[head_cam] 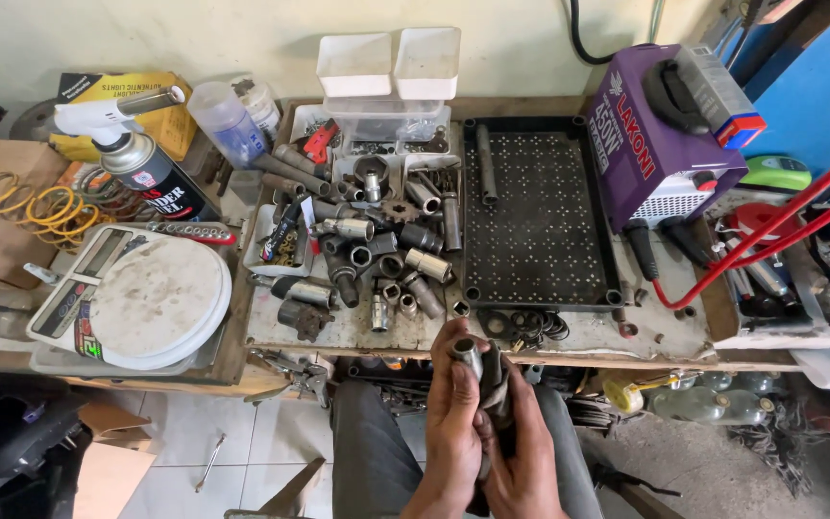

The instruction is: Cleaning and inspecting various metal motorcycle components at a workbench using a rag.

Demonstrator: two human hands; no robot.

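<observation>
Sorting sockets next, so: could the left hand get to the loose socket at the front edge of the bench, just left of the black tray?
Probably yes. The socket lies alone just above the left hand with nothing between, but that hand would first have to release the metal piece it grips with the right hand.

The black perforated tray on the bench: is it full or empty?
Nearly empty: the black perforated tray holds only one dark rod along its left edge; the sockets lie outside it.
</observation>
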